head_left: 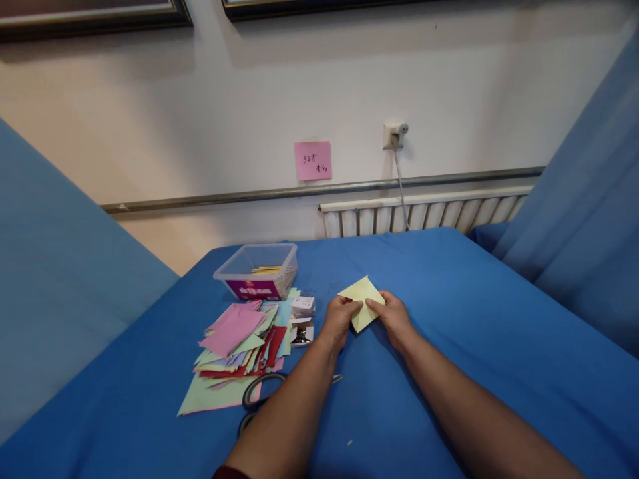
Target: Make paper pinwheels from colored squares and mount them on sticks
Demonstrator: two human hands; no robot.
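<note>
1 heap of coloured paper (232, 330) lies in front of 1 clear tub (237, 271); 2 small boxes (303, 305) sit just right. Then, over the blue cloth (449, 299), the left hand (340, 316) pinches 1 yellow sheet (365, 293) by its left side, the right hand (395, 316) its right.

The lone camera looks out from the person's head, facing forward and down across the table (389, 412) (wide enough to catch both forearms (299, 406)), with the hands (341, 315) near, just below centre, and the wall (239, 120) farther off across the upper half.
</note>
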